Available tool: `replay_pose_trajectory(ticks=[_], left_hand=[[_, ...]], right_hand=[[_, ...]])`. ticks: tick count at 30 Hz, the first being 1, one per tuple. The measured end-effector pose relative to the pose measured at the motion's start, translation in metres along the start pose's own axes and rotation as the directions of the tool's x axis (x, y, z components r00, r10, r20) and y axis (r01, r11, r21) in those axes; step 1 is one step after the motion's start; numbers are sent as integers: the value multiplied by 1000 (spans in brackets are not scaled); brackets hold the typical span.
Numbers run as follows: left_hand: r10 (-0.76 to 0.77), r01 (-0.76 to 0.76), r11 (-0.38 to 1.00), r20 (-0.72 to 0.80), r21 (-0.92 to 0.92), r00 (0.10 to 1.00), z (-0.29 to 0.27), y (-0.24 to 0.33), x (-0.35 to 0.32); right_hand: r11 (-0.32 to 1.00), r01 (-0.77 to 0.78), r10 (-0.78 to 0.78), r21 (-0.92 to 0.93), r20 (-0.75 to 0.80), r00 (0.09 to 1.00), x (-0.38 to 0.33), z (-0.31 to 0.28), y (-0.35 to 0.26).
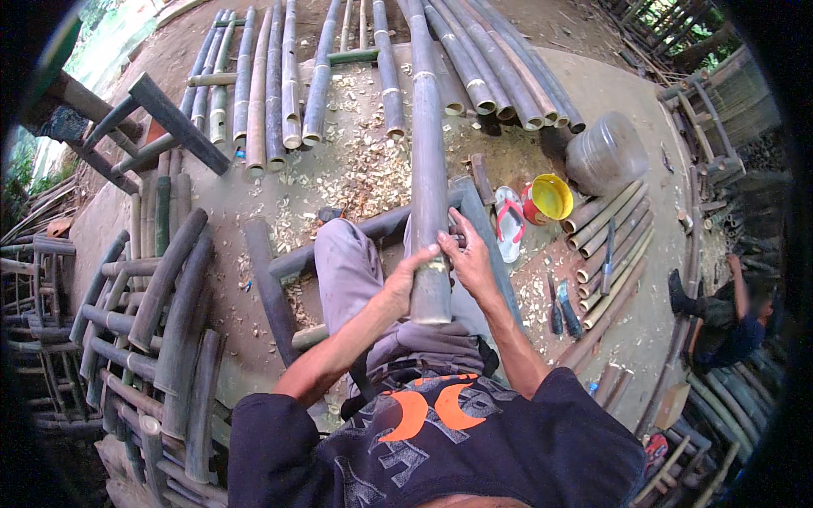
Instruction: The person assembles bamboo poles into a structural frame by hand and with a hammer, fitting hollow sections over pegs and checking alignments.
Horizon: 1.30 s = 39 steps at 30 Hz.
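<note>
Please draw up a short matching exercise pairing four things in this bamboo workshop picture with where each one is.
Things:
1. long bamboo pole
2. yellow bowl
3. clear plastic jar
4. red-strapped sandal

Places:
A. on the ground just left of the yellow bowl
B. lying on its side up and to the right of the yellow bowl
C. gripped near its cut end by the left hand and the right hand
D. on the ground between the sandal and a row of short bamboo pieces

Pairs: 1-C, 2-D, 3-B, 4-A
</note>
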<state>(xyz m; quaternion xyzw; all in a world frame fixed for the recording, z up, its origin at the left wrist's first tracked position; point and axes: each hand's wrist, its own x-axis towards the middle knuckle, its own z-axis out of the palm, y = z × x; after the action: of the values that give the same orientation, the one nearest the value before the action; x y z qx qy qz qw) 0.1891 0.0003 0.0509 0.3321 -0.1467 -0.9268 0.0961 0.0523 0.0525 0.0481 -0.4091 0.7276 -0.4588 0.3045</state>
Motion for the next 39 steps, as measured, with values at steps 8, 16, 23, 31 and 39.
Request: replay_pose_trajectory(ticks=[8, 16, 23, 31, 39], left_hand=[[179, -172, 983, 127, -64, 976, 0, 1, -3], [83, -49, 985, 209, -163, 974, -4, -9, 7], [60, -58, 996, 28, -72, 998, -1, -22, 15], [24, 16, 978, -185, 208, 982, 8, -24, 14], [22, -16, 997, 85, -74, 996, 2, -20, 12]], right_hand=[[993, 72, -65, 95, -77, 995, -63, 8, -23], [958, -84, 103, 274, -56, 993, -98, -2, -17], [996, -67, 68, 63, -16, 998, -100, -1, -8], [963, -262, 252, 68, 128, 959, -101, -7, -35], [995, 45, -51, -94, -64, 997, -119, -7, -32]])
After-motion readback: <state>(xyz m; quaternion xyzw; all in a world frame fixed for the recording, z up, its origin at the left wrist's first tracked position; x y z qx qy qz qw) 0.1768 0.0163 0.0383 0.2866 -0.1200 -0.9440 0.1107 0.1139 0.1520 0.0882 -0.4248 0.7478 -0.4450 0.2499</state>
